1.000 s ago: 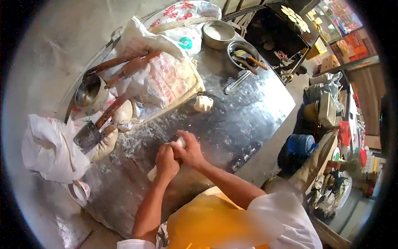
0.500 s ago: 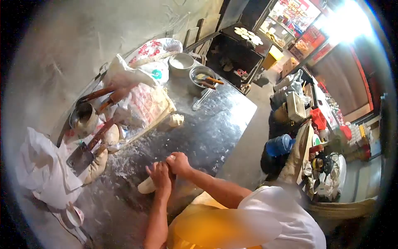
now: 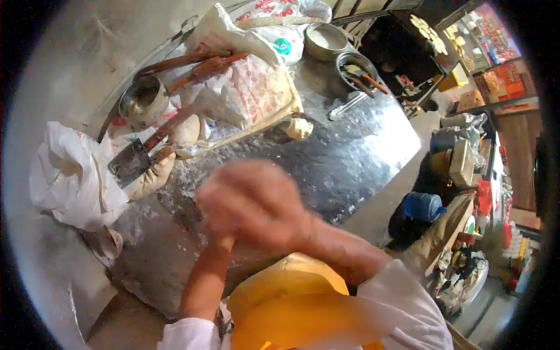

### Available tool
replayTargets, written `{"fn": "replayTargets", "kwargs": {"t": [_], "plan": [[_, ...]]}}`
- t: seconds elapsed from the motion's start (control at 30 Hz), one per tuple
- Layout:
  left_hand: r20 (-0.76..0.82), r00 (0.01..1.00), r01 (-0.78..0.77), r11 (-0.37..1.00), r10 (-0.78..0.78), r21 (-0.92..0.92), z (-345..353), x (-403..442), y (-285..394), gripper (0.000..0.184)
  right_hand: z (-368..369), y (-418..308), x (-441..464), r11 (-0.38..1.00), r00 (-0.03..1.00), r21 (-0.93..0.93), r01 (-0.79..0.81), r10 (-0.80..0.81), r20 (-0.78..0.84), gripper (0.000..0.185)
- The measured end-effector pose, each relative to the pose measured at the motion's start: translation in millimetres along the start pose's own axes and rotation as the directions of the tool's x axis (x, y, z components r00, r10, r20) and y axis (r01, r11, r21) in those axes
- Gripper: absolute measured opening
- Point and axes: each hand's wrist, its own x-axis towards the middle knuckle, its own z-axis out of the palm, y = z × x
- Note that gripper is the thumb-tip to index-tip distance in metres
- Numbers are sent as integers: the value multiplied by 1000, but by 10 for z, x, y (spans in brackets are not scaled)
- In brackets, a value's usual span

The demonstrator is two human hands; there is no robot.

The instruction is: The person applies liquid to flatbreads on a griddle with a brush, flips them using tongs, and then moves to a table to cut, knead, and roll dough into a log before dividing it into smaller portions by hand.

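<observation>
My right hand (image 3: 271, 201) and my left hand (image 3: 217, 204) are together above the near part of the metal worktable (image 3: 326, 186). Both are smeared by motion, and the right one overlaps the left. Whether anything lies between them I cannot make out. No dough shows below them; the hands and forearms hide part of the tabletop. A small pale lump of dough (image 3: 300, 128) sits on the table beyond my hands. White flour and scraps are scattered on the surface around it.
To the left lie a flat-bladed scraper (image 3: 129, 162), a metal pot (image 3: 143, 99), rolling pins (image 3: 195, 61) and printed sacks (image 3: 251, 96). Farther back are a bowl of white powder (image 3: 325, 39) and a bowl with utensils (image 3: 356, 73). A blue water jug (image 3: 423, 207) stands right of the table.
Both hands have come up off the table, closer to the camera. The pale dough roll under them is out of sight. The view has turned, shifting the table's contents up and right.
</observation>
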Motion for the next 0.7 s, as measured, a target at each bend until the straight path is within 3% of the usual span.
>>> {"fn": "replayTargets", "kwargs": {"t": [0.03,0.07,0.1,0.13,0.17,0.23,0.27,0.33,0.37,0.43,0.53,0.6,0.63,0.7], "plan": [[18,1000,22,997,-23,79,-31,-39,-62,68,125,375,-357,986,997,-167,15,-28,-74,43],[36,998,43,987,-49,156,-53,-99,-121,67,252,745,-735,939,992,-319,-128,124,-33,46],[51,996,66,971,-79,229,-54,-171,-154,66,300,1044,-982,824,919,-541,-168,330,217,49],[58,990,109,958,-129,265,-43,-191,-144,68,351,1274,-1388,736,784,-664,-131,487,385,49],[65,982,151,942,-178,301,-34,-205,-133,69,461,1389,-1812,732,763,-639,-236,547,344,48],[75,980,166,963,-185,212,-21,-163,-137,61,444,1163,-1667,837,795,-413,-360,506,333,45],[84,977,174,962,-195,210,51,-251,-199,61,548,1023,-1749,810,746,-330,-484,579,329,46],[-17,997,74,997,-73,18,191,-236,-416,52,734,839,-1867,705,634,-155,-692,696,336,46],[-21,998,64,998,-63,16,114,-205,-312,52,884,705,-1908,509,488,-48,-859,845,217,47],[-62,997,44,998,-47,-41,-100,-246,-1,49,939,556,-1763,143,163,128,-981,973,162,42],[-109,993,63,995,-54,77,33,-365,40,46,938,488,-1775,54,90,141,-988,960,264,36],[-157,985,100,974,-68,205,274,-507,-81,26,914,418,-1803,108,120,65,-992,969,217,38],[-176,982,105,974,-70,201,284,-545,-117,26,912,401,-1846,141,139,-4,-990,976,171,40],[-84,994,-42,943,73,331,282,-591,-127,21,860,388,-1966,143,135,-40,-989,977,163,39]]}}
